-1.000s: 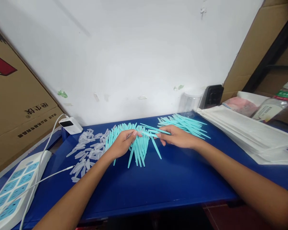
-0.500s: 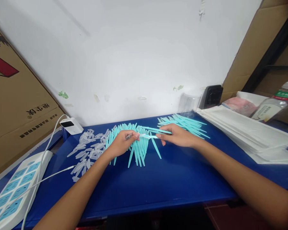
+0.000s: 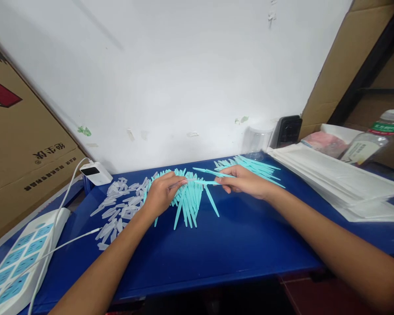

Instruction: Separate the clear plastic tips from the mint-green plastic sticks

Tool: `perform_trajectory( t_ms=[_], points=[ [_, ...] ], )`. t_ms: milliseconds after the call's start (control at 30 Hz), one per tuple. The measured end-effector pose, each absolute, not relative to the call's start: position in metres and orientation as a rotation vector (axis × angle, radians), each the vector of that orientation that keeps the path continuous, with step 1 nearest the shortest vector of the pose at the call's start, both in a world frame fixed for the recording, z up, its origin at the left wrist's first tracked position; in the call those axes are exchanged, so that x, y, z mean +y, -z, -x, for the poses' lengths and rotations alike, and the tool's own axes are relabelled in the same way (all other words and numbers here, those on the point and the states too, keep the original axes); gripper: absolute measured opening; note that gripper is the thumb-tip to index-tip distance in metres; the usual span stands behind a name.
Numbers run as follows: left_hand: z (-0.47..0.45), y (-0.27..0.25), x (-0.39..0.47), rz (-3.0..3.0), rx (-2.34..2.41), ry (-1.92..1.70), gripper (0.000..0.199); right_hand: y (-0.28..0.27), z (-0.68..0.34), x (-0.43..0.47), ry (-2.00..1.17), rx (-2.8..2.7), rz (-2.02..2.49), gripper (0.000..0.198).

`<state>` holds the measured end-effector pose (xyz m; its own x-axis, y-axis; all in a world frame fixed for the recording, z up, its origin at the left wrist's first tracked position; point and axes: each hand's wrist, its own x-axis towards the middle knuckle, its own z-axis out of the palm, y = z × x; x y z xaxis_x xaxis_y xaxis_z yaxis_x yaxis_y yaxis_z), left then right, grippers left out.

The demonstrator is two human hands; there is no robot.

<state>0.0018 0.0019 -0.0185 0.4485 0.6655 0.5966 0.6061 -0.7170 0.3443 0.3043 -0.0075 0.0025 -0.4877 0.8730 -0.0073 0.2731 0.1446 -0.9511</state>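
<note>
My left hand [image 3: 164, 190] is closed in a pinch on a small translucent cap [image 3: 191, 180]. The cap sits at the left end of a slim turquoise eyebrow razor [image 3: 208, 183]; whether it is fully seated I cannot tell. My right hand [image 3: 244, 181] grips that razor's other end and also keeps a few more turquoise razors [image 3: 208, 171] between its fingers, pointing left. Beneath and between both hands lies a heap of turquoise razors [image 3: 190, 205], with one razor [image 3: 212, 202] lying at its right edge. Loose translucent caps [image 3: 113, 212] are spread left of my left hand.
Behind my right hand is another pile of turquoise razors [image 3: 259, 168], near a clear plastic jar [image 3: 260, 140]. White paper sheets [image 3: 341, 179] and a bottle [image 3: 367, 144] occupy the right. A power strip [image 3: 22, 262], white cables and a white device [image 3: 96, 173] are at left on the blue table [image 3: 216, 258].
The razor and cap between my hands are now nearly level and in line. My left fingers have closed further over the cap. The view has shifted slightly.
</note>
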Motion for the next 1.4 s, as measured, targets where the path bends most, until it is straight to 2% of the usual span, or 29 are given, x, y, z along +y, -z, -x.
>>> perform_trajectory(
  t_ms=[167, 500, 1400],
  points=[
    [-0.001, 0.021, 0.001, -2.79, 1.086, -1.235, 0.025, 0.004, -0.305, -0.001, -1.619, -1.58, 1.046, 0.026],
    [-0.002, 0.022, 0.001, -2.768, 1.048, -1.275, 0.023, 0.003, -0.31, 0.003, -1.821, -1.448, 1.075, 0.018],
    [-0.011, 0.022, -0.007, -2.813, 0.951, -1.24, 0.021, 0.0, -0.306, -0.002, -1.977, -1.45, 1.024, 0.015]
  ],
)
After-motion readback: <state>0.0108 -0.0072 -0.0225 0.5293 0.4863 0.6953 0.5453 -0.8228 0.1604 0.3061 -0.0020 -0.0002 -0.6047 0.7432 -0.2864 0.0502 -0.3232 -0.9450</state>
